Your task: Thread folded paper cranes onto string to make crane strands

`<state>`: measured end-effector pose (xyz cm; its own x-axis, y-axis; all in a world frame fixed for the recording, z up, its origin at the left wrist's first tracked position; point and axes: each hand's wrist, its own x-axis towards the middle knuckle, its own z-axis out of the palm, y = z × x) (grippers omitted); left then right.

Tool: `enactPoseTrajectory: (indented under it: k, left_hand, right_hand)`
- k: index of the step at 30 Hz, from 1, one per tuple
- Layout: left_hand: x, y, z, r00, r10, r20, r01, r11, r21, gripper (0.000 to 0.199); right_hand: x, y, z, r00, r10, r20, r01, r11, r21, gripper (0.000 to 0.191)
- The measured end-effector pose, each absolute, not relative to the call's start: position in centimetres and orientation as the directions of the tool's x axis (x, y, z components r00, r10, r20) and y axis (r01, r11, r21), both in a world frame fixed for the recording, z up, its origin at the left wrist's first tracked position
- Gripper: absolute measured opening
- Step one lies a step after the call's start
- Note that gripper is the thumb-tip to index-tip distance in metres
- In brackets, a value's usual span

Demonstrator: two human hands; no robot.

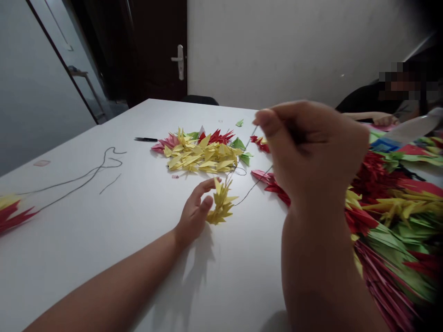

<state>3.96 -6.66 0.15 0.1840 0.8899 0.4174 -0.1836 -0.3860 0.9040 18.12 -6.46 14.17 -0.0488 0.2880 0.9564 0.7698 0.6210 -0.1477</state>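
Note:
My left hand curls around a spiky cluster of yellow folded paper pieces, held low above the white table. Raised higher and closer to me, my right hand pinches a thin dark thread between thumb and forefinger. The thread runs down towards the yellow cluster, with a small loop beside it. Whether a needle is at the pinched end, I cannot make out. Beyond my hands lies a pile of yellow paper pieces, edged with pink, red and green ones.
Red, green, yellow and pink folded paper is heaped along the right side. Loose thread trails on the left to a red and yellow paper piece. A black pen-like tool lies near the pile. Another person's hand rests at the far right.

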Motion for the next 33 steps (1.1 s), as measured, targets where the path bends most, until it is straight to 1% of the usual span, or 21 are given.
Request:
enactPoseTrajectory:
  k: [2,3,5,8,10,14,17,20,23,26,29,33]
  left_hand:
    - [3.8,-6.2,0.0,0.179,0.909,0.376,-0.190,-0.343,0.920,0.048]
    - [3.8,-6.0,0.0,0.207,0.918,0.338,-0.182,-0.303,0.936,0.050]
    - [3.8,-5.7,0.0,0.313,0.920,0.237,-0.153,-0.198,0.968,0.057]
    - [3.9,-5.5,0.0,0.500,0.858,0.121,-0.110,-0.075,0.991,0.065]
    - [3.9,-5.5,0.0,0.566,0.818,0.100,-0.051,-0.086,0.995,0.064]
    - [3.8,-5.6,0.2,0.602,0.790,0.119,0.091,-0.216,0.972,0.059]
    - [3.9,-5.9,0.4,0.613,0.778,0.139,0.139,-0.279,0.950,0.061]
    - [4.2,-6.5,0.6,0.628,0.766,0.139,0.163,-0.304,0.939,0.051]
    - [4.4,-6.9,0.6,0.654,0.754,0.063,0.128,-0.192,0.973,0.047]
    - [4.4,-7.1,0.7,0.688,0.725,-0.013,0.033,-0.014,0.999,0.054]
    - [4.3,-7.0,1.0,0.684,0.729,-0.024,-0.074,0.102,0.992,0.058]
    - [4.4,-6.6,1.1,0.619,0.784,-0.050,-0.176,0.201,0.964,0.052]
  right_hand:
    - [18.9,-6.4,14.4,0.034,0.295,0.955,0.754,0.619,-0.218,0.022]
    - [19.2,-6.4,14.5,0.064,0.298,0.953,0.742,0.624,-0.245,0.022]
    - [19.4,-6.5,14.6,0.096,0.302,0.948,0.719,0.638,-0.276,0.021]
    - [19.4,-6.8,14.7,0.096,0.324,0.941,0.718,0.632,-0.291,0.021]
    - [19.3,-6.9,14.8,0.090,0.334,0.938,0.728,0.620,-0.290,0.022]
    - [19.2,-6.9,14.8,0.100,0.337,0.936,0.733,0.611,-0.299,0.023]
    - [19.1,-6.9,14.8,0.109,0.347,0.931,0.732,0.605,-0.312,0.023]
    - [18.9,-7.1,14.8,0.095,0.366,0.926,0.750,0.586,-0.308,0.024]
    - [18.6,-7.2,14.7,0.084,0.373,0.924,0.757,0.579,-0.302,0.024]
    - [18.6,-7.1,14.7,0.099,0.376,0.921,0.754,0.576,-0.316,0.023]
    - [19.0,-7.1,14.8,0.109,0.365,0.925,0.761,0.568,-0.314,0.024]
    - [19.1,-7.3,15.0,0.126,0.359,0.925,0.766,0.557,-0.320,0.026]
